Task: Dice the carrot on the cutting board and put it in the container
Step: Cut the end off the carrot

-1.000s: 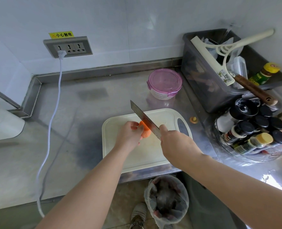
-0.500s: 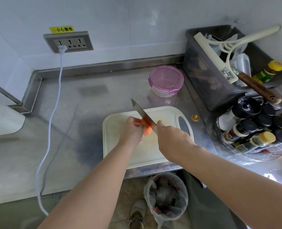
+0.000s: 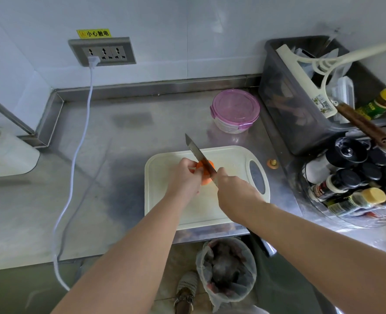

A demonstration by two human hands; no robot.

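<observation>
Slicing carrot (image 3: 206,173) | left hand (image 3: 184,179) fingers (image 3: 187,162) pinch it | right hand (image 3: 235,193) grips knife (image 3: 197,152) | risk: blade nicks them (stub may roll).

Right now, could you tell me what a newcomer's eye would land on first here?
The orange carrot stands out on the white cutting board, held by the left hand while the right hand holds the knife across it. Behind the board, the round pink-lidded container sits on the steel counter, and crowded spice bottles fill the right edge.
</observation>
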